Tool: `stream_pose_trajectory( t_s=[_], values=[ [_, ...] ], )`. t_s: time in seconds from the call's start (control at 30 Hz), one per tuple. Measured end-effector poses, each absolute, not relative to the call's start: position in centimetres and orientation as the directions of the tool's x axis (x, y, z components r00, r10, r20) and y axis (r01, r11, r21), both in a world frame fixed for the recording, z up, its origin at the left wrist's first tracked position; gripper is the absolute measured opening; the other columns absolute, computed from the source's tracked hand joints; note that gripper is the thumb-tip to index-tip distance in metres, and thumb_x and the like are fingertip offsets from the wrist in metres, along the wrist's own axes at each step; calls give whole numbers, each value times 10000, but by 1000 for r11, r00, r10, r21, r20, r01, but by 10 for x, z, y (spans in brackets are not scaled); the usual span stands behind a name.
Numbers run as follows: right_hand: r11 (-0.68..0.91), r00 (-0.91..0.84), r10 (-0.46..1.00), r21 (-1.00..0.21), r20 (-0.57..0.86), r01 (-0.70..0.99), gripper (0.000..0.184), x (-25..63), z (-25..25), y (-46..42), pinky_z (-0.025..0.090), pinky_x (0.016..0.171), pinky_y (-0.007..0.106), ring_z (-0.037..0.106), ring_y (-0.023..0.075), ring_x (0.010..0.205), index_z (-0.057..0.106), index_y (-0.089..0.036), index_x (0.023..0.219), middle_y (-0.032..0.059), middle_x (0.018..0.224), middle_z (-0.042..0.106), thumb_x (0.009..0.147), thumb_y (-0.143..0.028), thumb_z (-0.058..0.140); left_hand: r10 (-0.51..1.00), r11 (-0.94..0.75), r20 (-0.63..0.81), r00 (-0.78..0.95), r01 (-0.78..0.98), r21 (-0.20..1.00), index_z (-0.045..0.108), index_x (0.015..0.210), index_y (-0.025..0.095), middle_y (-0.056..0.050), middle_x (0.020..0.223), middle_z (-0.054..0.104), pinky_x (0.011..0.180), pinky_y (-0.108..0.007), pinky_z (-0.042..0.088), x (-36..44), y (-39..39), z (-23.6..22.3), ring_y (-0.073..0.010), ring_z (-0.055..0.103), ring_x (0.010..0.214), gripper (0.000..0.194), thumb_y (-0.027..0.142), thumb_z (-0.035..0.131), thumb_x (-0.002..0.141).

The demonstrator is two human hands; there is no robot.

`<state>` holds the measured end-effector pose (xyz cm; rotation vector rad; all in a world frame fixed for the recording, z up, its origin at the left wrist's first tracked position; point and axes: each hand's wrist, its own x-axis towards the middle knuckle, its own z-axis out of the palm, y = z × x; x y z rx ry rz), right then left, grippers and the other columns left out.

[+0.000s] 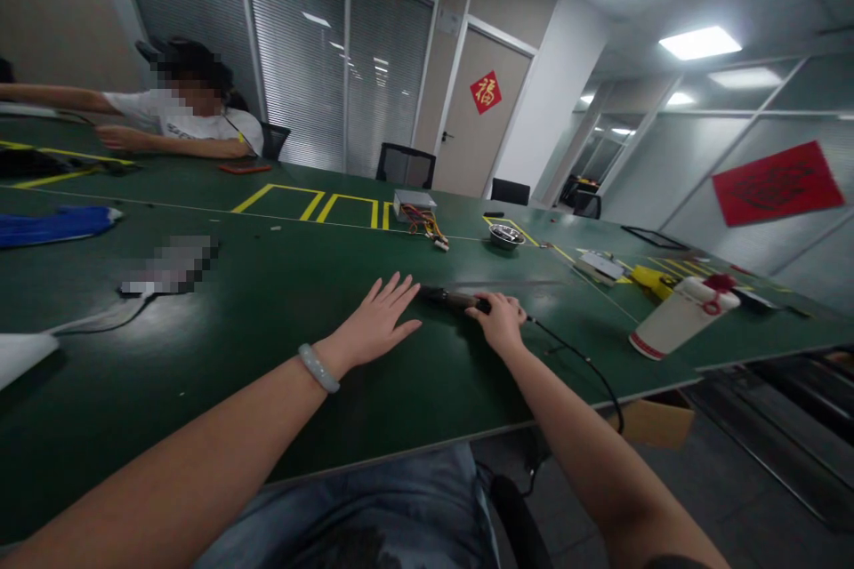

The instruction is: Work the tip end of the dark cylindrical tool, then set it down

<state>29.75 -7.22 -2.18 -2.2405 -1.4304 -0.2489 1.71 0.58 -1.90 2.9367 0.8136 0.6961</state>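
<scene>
A long, slim, dark corded tool [457,299] lies almost level over the green table, its exact kind too unclear to make out. My right hand [502,320] is closed around its right end, where a black cord [567,343] leaves it and hangs over the table edge. My left hand [382,320], with a pale bangle [318,368] on the wrist, is stretched flat with fingers spread beside the tool's left tip. Whether those fingers touch the tip I cannot tell.
A power supply with coloured wires [414,206] and a metal bowl [507,236] stand beyond my hands. On the right are a white tumbler [684,316] and a yellow tool [652,282]. A phone-like device with a cable [177,265] lies left. A co-worker [200,120] sits across the table.
</scene>
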Motion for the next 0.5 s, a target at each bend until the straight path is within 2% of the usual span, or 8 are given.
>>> stream_pose_trajectory(
  t_s=[0.1,0.17,0.27,0.33,0.43,0.5],
  values=[
    [-115,245,876,-314,416,943,293,230,-25,-62,237,911,436,424,281,1113,653,-326,1116,45,1145,630,840,-419,625,454,-881,485,747,457,120,175,1525,243,-44,1588,166,1193,-485,103,20,-2,-10,-246,81,1475,622,540,261,986],
    [-15,155,894,-317,421,948,262,188,-29,-52,232,935,447,423,275,1126,637,-313,1120,43,1157,625,865,-332,583,454,-881,510,731,455,132,196,1521,243,-40,1583,190,1196,-482,108,19,-4,-7,-236,96,1474,594,510,260,994],
    [14,126,921,-355,368,935,287,137,-36,-32,246,960,456,435,272,1145,624,-251,1133,82,1175,619,907,-204,454,480,-868,525,703,466,171,249,1507,240,-33,1566,249,1196,-482,120,15,0,-6,-218,143,1467,532,438,218,1013],
    [17,118,935,-374,334,927,316,117,-40,-21,262,969,461,442,278,1157,622,-217,1145,107,1175,618,916,-180,408,512,-852,526,679,480,210,280,1497,239,-33,1552,289,1191,-480,151,11,5,-7,-214,179,1459,515,410,203,1017],
    [82,45,943,-361,330,929,357,110,-37,-16,279,988,460,440,284,1174,583,-214,1223,106,1223,594,888,-215,462,563,-823,506,653,497,275,308,1485,229,-40,1529,340,1175,-463,220,6,12,-10,-211,243,1440,517,416,203,1015],
    [154,-22,935,-349,354,924,463,121,-28,-24,291,1005,439,431,275,1192,516,-215,1306,100,1315,533,846,-262,534,576,-816,495,650,493,302,324,1478,218,-40,1517,364,1166,-436,257,5,14,-10,-197,286,1424,515,407,189,1018]
  ],
)
